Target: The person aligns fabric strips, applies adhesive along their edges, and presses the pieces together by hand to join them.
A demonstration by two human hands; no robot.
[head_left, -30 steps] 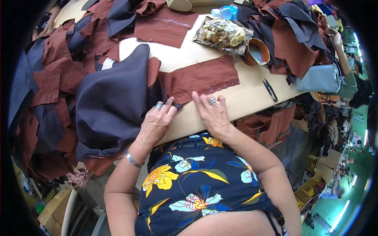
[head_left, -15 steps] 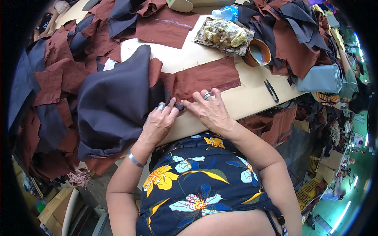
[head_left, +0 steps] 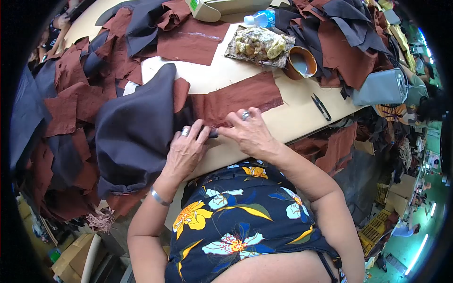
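Note:
A large piece of dark fabric (head_left: 132,137), black-purple and smooth, lies bunched on the table to the left, with a reddish-brown lining piece showing at its edge. My left hand (head_left: 186,151), a ring on one finger, is closed on the narrow edge of this fabric near the table's front. Close beside it, my right hand (head_left: 252,134) pinches the same small dark end with thumb and forefinger, its other fingers curled. Just beyond both hands, a reddish-brown cloth strip (head_left: 240,96) lies flat, with a damp-looking streak along its near edge. The fingertips partly hide the pinched edge.
Black thread snips (head_left: 321,107) lie to the right. Farther back are a brown cup (head_left: 302,63) of cloudy liquid, a crusted board with a yellowish lump (head_left: 259,43) and a water bottle (head_left: 260,19). Brown and dark fabric scraps (head_left: 85,108) pile up on both sides.
The table and its contents appear shifted slightly left in view. Both hands stay together at the dark edge, with small finger movements; the brown fold beside the left fingers now lies flatter.

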